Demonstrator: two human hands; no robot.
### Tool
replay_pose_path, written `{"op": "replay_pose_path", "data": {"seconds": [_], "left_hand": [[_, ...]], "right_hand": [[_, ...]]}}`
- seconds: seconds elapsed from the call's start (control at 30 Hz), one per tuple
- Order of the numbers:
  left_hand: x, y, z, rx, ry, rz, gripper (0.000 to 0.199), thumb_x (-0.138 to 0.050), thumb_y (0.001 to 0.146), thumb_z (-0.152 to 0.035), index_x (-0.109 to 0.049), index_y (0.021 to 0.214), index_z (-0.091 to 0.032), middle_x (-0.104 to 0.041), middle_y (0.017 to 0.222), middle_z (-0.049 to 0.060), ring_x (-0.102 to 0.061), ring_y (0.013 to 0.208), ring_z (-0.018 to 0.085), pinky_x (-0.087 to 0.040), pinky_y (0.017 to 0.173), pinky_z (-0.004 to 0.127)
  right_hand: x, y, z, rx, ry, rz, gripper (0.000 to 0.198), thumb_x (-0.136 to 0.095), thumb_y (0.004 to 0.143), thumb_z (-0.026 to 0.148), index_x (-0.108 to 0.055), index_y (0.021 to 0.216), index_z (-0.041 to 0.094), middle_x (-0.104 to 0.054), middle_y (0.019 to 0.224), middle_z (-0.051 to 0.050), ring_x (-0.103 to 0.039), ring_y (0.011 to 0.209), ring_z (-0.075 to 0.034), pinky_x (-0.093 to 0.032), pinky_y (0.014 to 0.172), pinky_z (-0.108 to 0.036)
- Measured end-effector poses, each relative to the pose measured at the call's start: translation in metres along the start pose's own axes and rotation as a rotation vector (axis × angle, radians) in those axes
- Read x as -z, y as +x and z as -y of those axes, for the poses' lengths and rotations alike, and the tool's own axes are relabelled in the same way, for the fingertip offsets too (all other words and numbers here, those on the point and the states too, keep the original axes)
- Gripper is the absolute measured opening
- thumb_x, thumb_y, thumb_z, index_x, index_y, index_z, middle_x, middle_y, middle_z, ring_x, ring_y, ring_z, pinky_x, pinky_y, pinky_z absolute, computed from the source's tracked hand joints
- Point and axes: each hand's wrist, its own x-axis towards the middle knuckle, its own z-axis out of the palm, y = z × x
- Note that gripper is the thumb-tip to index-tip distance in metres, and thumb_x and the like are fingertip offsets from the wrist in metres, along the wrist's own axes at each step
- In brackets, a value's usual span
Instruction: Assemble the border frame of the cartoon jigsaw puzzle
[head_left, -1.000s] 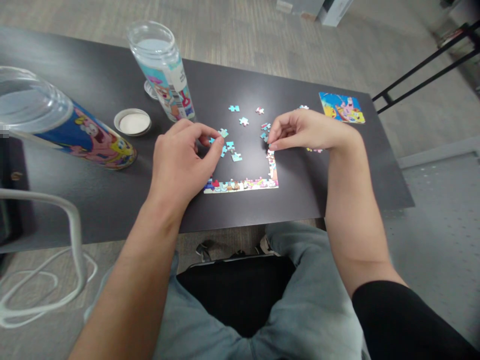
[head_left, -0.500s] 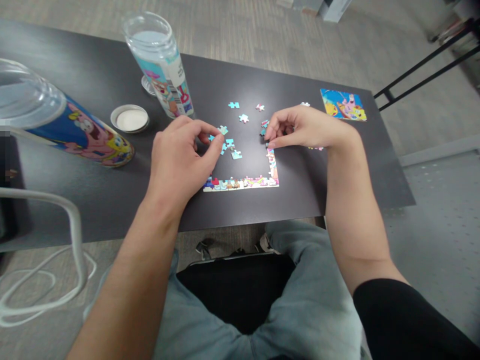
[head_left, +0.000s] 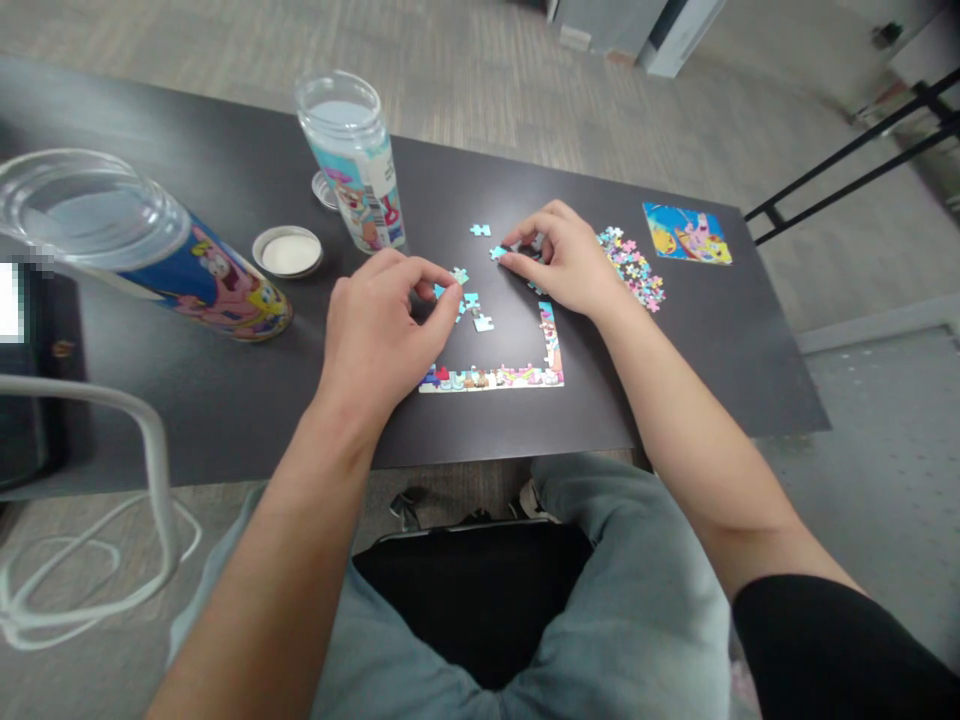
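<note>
My right hand [head_left: 559, 258] reaches over the table with thumb and fingertips closing at the edge of a light blue puzzle piece [head_left: 498, 254]. My left hand [head_left: 382, 325] is held in a pinch beside several loose light blue puzzle pieces [head_left: 484, 323]; whatever its fingertips hold is hidden. Below and between the hands, joined border pieces [head_left: 495, 379] form an L, with a bottom row and a right side. Part of the border's left end lies behind my left hand. Another blue piece [head_left: 480, 230] sits farther back.
A pile of mixed puzzle pieces [head_left: 636, 270] lies right of my right hand, near a cartoon picture card [head_left: 688, 233]. On the left stand two clear-topped cartoon tubes, a small one [head_left: 367, 190] and a large one [head_left: 217, 270], with a white-lined lid [head_left: 287, 252]. A white cable [head_left: 154, 460] loops at the table's left.
My right hand has moved left and away from me, from the top of the border's right side to the loose blue piece, uncovering the pile. My left hand keeps its pinch. The view has shifted slightly.
</note>
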Motion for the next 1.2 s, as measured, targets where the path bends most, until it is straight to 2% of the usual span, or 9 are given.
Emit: {"op": "replay_pose_path", "data": {"seconds": [0.23, 0.43, 0.53, 0.6, 0.7, 0.8, 0.9, 1.03, 1.2], "left_hand": [[-0.002, 0.0, 0.002, -0.008, 0.0, 0.007, 0.012, -0.082, 0.112, -0.027, -0.094, 0.115, -0.029, -0.079, 0.103, 0.003, -0.067, 0.087, 0.023, -0.054, 0.088, 0.042], [-0.003, 0.001, 0.001, -0.006, -0.011, 0.01, 0.009, -0.085, 0.113, -0.025, -0.093, 0.113, -0.028, -0.076, 0.101, 0.003, -0.065, 0.084, 0.022, -0.051, 0.088, 0.042], [-0.002, 0.0, 0.0, -0.009, -0.006, 0.011, 0.012, -0.082, 0.112, -0.025, -0.094, 0.114, -0.028, -0.078, 0.102, 0.004, -0.065, 0.085, 0.023, -0.053, 0.089, 0.043], [-0.002, 0.0, 0.0, -0.012, 0.001, 0.009, 0.014, -0.081, 0.112, -0.026, -0.094, 0.115, -0.028, -0.08, 0.104, 0.004, -0.066, 0.086, 0.023, -0.054, 0.088, 0.043], [-0.001, 0.0, 0.0, -0.008, 0.004, 0.018, 0.015, -0.08, 0.113, -0.027, -0.095, 0.116, -0.028, -0.082, 0.106, 0.004, -0.068, 0.088, 0.023, -0.054, 0.088, 0.043], [-0.001, 0.0, 0.0, -0.003, 0.002, 0.025, 0.014, -0.082, 0.113, -0.027, -0.095, 0.116, -0.028, -0.082, 0.107, 0.005, -0.067, 0.087, 0.023, -0.053, 0.087, 0.044], [-0.001, 0.0, -0.001, -0.001, -0.003, 0.024, 0.014, -0.082, 0.114, -0.026, -0.096, 0.116, -0.027, -0.081, 0.106, 0.004, -0.067, 0.086, 0.022, -0.051, 0.086, 0.044], [-0.001, 0.0, -0.003, 0.011, -0.002, 0.025, 0.014, -0.083, 0.114, -0.025, -0.096, 0.115, -0.027, -0.081, 0.105, 0.004, -0.067, 0.086, 0.022, -0.049, 0.085, 0.044], [-0.001, 0.0, -0.004, 0.019, 0.004, 0.026, 0.012, -0.083, 0.114, -0.025, -0.095, 0.115, -0.028, -0.082, 0.105, 0.004, -0.067, 0.087, 0.022, -0.051, 0.086, 0.044]], "right_hand": [[0.002, -0.003, 0.005, 0.037, 0.028, 0.014, 0.014, -0.094, 0.105, 0.03, -0.093, 0.119, 0.026, -0.076, 0.12, -0.009, -0.071, 0.11, -0.031, -0.065, 0.12, -0.057], [0.004, -0.003, 0.011, 0.038, 0.063, 0.093, 0.021, -0.098, 0.103, 0.036, -0.095, 0.12, 0.026, -0.08, 0.125, -0.009, -0.07, 0.105, -0.029, -0.063, 0.108, -0.052], [0.011, -0.005, 0.015, 0.018, 0.088, 0.164, 0.022, -0.101, 0.1, 0.039, -0.093, 0.117, 0.028, -0.082, 0.119, -0.007, -0.068, 0.102, -0.028, -0.061, 0.104, -0.05], [0.017, -0.008, 0.019, 0.011, 0.143, 0.211, 0.023, -0.103, 0.1, 0.043, -0.091, 0.112, 0.028, -0.083, 0.111, -0.005, -0.066, 0.096, -0.026, -0.057, 0.098, -0.048], [0.026, -0.011, 0.024, 0.021, 0.294, 0.288, 0.039, -0.108, 0.099, 0.058, -0.085, 0.105, 0.027, -0.087, 0.107, -0.006, -0.069, 0.095, -0.026, -0.054, 0.092, -0.046], [0.037, -0.013, 0.025, 0.007, 0.393, 0.372, 0.047, -0.109, 0.097, 0.069, -0.087, 0.11, 0.028, -0.092, 0.107, -0.007, -0.075, 0.098, -0.028, -0.052, 0.088, -0.045], [0.048, -0.014, 0.022, -0.047, 0.405, 0.43, 0.049, -0.11, 0.094, 0.067, -0.094, 0.115, 0.026, -0.093, 0.105, -0.007, -0.072, 0.09, -0.025, -0.047, 0.08, -0.043], [0.057, -0.015, 0.015, -0.065, 0.376, 0.473, 0.042, -0.111, 0.093, 0.062, -0.098, 0.108, 0.024, -0.091, 0.098, -0.005, -0.062, 0.08, -0.019, -0.041, 0.075, -0.042], [0.06, -0.016, 0.012, -0.055, 0.35, 0.472, 0.037, -0.11, 0.092, 0.057, -0.099, 0.109, 0.026, -0.092, 0.101, -0.004, -0.06, 0.081, -0.02, -0.038, 0.073, -0.042]]}}
